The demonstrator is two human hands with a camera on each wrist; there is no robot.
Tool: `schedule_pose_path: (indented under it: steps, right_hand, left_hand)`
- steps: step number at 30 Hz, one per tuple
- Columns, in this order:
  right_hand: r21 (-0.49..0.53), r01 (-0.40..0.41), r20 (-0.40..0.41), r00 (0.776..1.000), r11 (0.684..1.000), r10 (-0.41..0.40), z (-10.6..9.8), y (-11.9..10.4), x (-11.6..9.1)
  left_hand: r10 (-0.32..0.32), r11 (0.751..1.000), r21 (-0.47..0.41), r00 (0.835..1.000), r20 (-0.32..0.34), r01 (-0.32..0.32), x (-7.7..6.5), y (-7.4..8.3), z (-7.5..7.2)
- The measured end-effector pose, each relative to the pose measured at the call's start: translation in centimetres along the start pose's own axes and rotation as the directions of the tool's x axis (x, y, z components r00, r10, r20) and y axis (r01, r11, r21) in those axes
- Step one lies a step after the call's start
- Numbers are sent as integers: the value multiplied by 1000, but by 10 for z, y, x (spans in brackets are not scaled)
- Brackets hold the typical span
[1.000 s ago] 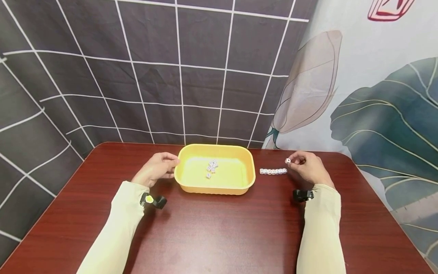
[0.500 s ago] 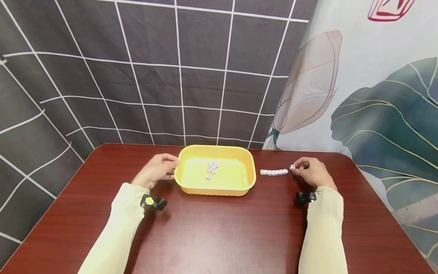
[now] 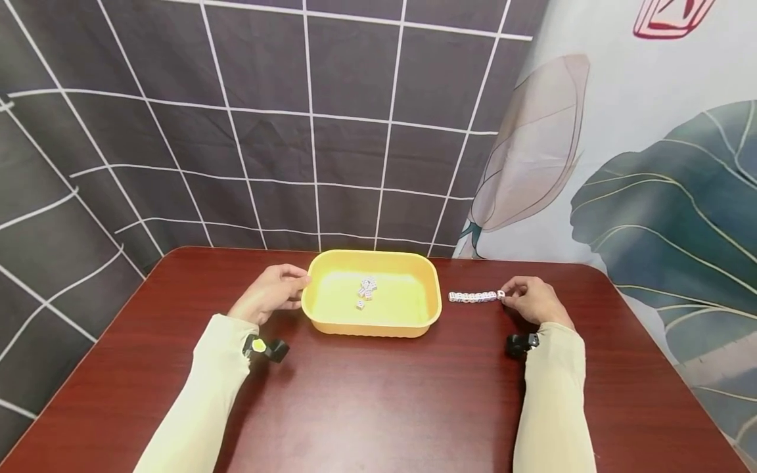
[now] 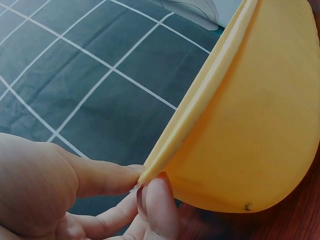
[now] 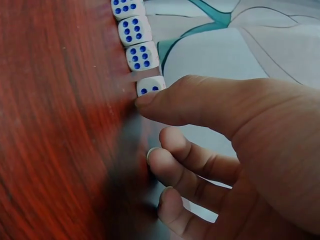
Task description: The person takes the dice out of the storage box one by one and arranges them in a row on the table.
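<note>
A yellow plastic basin (image 3: 331,320) sits on the table, with several white dice (image 3: 367,286) in a loose cluster inside it. My left hand (image 3: 271,293) pinches the basin's left rim (image 4: 165,145) between thumb and fingers. To the right of the basin runs a row of white dice (image 3: 472,297); the right wrist view shows their blue pips. At the row's right end, my right hand (image 3: 535,301) holds one more die (image 5: 151,86) low at the table. The thumb covers part of that die, and a narrow gap separates it from its neighbour.
The dark red wooden table (image 3: 367,401) extends toward the front. Behind it hangs a dark cloth with a white grid (image 3: 260,144), and a leaf-patterned cloth (image 3: 668,197) hangs at the right. Both wrists wear black straps with small devices.
My right hand has come down with its die, first slightly right, then back left to the end of the row. The left hand and basin have stayed put.
</note>
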State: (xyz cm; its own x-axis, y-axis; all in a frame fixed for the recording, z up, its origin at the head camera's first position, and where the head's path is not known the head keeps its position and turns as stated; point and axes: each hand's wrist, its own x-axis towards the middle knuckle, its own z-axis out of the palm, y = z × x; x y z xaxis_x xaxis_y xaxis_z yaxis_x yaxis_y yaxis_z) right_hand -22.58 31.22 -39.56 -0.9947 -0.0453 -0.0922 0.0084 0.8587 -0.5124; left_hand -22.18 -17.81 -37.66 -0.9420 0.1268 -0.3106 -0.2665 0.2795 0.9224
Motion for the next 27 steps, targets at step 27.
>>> schedule_pose_path:
  steps: [27]
  right_hand:
    - [15, 66, 6, 998, 998, -66, -1, -7, 0]
  left_hand:
    - [5, 1000, 7, 1000, 10, -6, -1, -1, 0]
